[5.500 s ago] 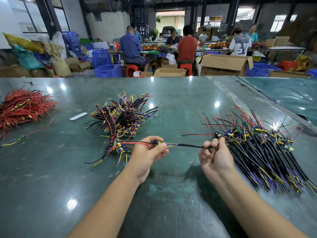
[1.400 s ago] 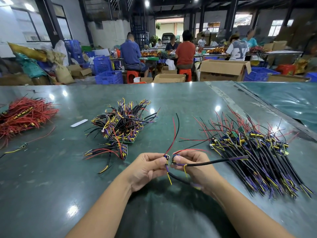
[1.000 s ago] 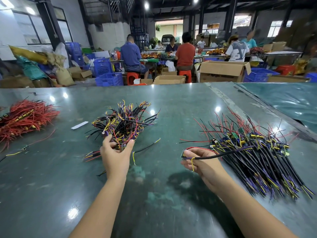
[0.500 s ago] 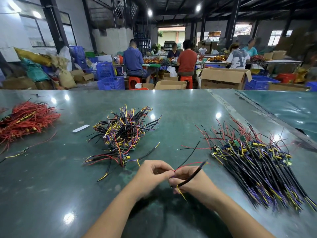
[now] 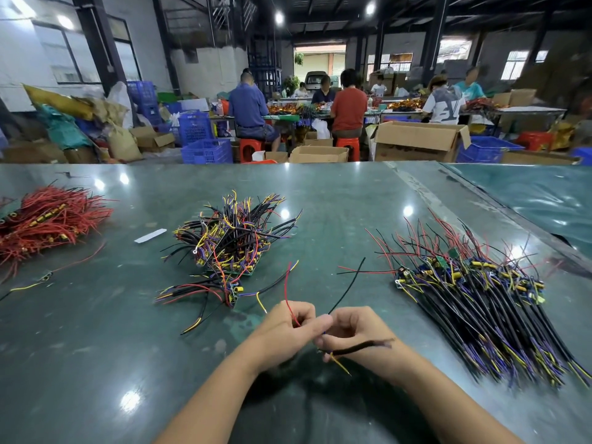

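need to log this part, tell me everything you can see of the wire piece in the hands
The wire piece is a bundle of thin insulated leads: a thicker black sleeved stretch across the right hand, a yellow tail pointing down, a red and a black lead rising. The left hand pinches the red lead; both hands hold it over the green table.

Glossy green table (image 5: pixel 336 200); plastic-sheathed wires (image 5: pixel 358 347); plastic crate (image 5: pixel 206 151).

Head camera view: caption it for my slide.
Left hand and right hand pinch one wire harness over the green table, between a tangled pile and a straight bundle.
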`<move>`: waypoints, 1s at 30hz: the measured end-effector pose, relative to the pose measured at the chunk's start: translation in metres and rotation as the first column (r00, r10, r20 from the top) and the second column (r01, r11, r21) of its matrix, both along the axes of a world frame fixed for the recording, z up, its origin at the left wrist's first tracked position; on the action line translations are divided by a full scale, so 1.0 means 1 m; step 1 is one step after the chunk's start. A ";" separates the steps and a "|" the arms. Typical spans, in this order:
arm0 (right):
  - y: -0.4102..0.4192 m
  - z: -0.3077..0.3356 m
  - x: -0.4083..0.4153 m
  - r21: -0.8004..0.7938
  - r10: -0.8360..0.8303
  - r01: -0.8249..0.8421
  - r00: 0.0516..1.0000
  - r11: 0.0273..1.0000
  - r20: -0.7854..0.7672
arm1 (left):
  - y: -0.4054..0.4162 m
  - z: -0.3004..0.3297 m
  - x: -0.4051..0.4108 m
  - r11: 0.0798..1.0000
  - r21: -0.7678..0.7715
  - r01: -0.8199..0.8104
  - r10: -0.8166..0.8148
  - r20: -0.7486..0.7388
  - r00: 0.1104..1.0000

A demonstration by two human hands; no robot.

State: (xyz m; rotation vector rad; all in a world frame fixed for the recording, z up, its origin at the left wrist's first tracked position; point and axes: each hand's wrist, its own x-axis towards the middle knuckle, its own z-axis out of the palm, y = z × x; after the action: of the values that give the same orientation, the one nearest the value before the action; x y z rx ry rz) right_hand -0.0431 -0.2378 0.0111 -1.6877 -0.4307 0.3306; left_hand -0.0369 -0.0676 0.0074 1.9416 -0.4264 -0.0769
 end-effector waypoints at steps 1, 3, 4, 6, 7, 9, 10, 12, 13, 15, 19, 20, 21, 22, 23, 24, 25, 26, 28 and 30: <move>-0.001 0.001 -0.001 -0.021 0.012 -0.012 1.000 1.000 0.016 | 0.000 -0.001 0.000 0.999 0.051 -0.013 0.012 0.015 1.000; -0.001 0.002 -0.001 -0.066 0.025 -0.022 0.998 0.998 0.051 | 0.000 -0.001 0.000 0.995 0.095 -0.022 0.016 0.055 0.998; 0.000 0.003 -0.002 -0.075 0.028 -0.024 0.998 0.997 0.058 | 0.000 0.000 -0.001 0.997 0.075 -0.012 0.007 0.065 0.998; 0.000 0.004 -0.002 -0.058 0.019 -0.016 0.999 0.998 0.043 | 0.000 0.004 -0.002 0.999 -0.032 0.011 -0.009 0.061 0.998; 0.000 0.004 -0.002 -0.051 0.012 -0.010 0.999 0.999 0.036 | 0.001 0.006 -0.001 0.997 -0.083 0.000 0.005 0.056 0.998; -0.002 0.005 0.000 -0.032 0.003 -0.002 1.000 0.999 0.020 | 0.002 0.008 -0.001 0.981 -0.183 -0.068 0.077 0.042 0.996; -0.003 0.006 0.000 -0.009 0.002 -0.002 1.000 1.000 0.007 | 0.002 0.008 -0.001 0.967 -0.234 -0.103 0.112 0.024 0.993; -0.004 0.006 0.001 0.041 0.018 -0.018 1.000 0.999 -0.021 | 0.003 0.010 0.000 0.932 -0.324 -0.165 0.166 -0.023 0.986; -0.005 0.006 0.001 0.053 0.029 -0.027 0.999 0.998 -0.029 | 0.004 0.010 0.001 0.913 -0.358 -0.196 0.196 -0.036 0.980; -0.006 0.006 0.002 0.058 0.038 -0.036 0.998 0.998 -0.045 | 0.007 0.012 0.004 0.875 -0.414 -0.253 0.255 -0.051 0.966; -0.011 0.008 0.004 0.033 0.057 -0.055 0.996 0.998 -0.063 | 0.013 0.013 0.008 0.814 -0.488 -0.315 0.287 -0.135 0.949; -0.012 0.009 0.005 0.026 0.063 -0.061 0.995 0.998 -0.072 | 0.014 0.013 0.008 0.810 -0.493 -0.319 0.284 -0.148 0.947; -0.014 0.010 0.005 0.020 0.069 -0.067 0.994 0.998 -0.087 | 0.016 0.014 0.008 0.807 -0.497 -0.320 0.279 -0.157 0.947; -0.015 0.010 0.006 0.009 0.076 -0.075 0.991 0.997 -0.106 | 0.019 0.015 0.009 0.807 -0.499 -0.316 0.269 -0.166 0.949; -0.016 0.011 0.006 -0.008 0.085 -0.087 0.988 0.996 -0.125 | 0.022 0.017 0.009 0.812 -0.495 -0.307 0.253 -0.176 0.951; -0.017 0.012 0.005 -0.024 0.099 -0.103 0.985 0.994 -0.141 | 0.025 0.018 0.009 0.821 -0.487 -0.299 0.236 -0.186 0.954; -0.018 0.012 0.005 -0.035 0.113 -0.120 0.982 0.992 -0.154 | 0.028 0.019 0.009 0.829 -0.477 -0.292 0.223 -0.196 0.955; -0.018 0.013 0.004 -0.040 0.124 -0.132 0.979 0.990 -0.164 | 0.030 0.020 0.009 0.833 -0.471 -0.290 0.218 -0.203 0.955; -0.018 0.014 0.003 -0.047 0.131 -0.140 0.977 0.989 -0.168 | 0.034 0.021 0.010 0.820 -0.487 -0.301 0.224 -0.211 0.951; -0.019 0.015 0.003 -0.054 0.126 -0.137 0.979 0.989 -0.162 | 0.038 0.022 0.011 0.796 -0.513 -0.322 0.241 -0.221 0.945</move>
State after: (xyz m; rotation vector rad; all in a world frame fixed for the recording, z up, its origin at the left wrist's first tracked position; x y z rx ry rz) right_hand -0.0405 -0.2564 0.0257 -1.6854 -0.4181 0.5771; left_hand -0.0261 -0.0296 0.0294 1.3990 -0.0384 0.0921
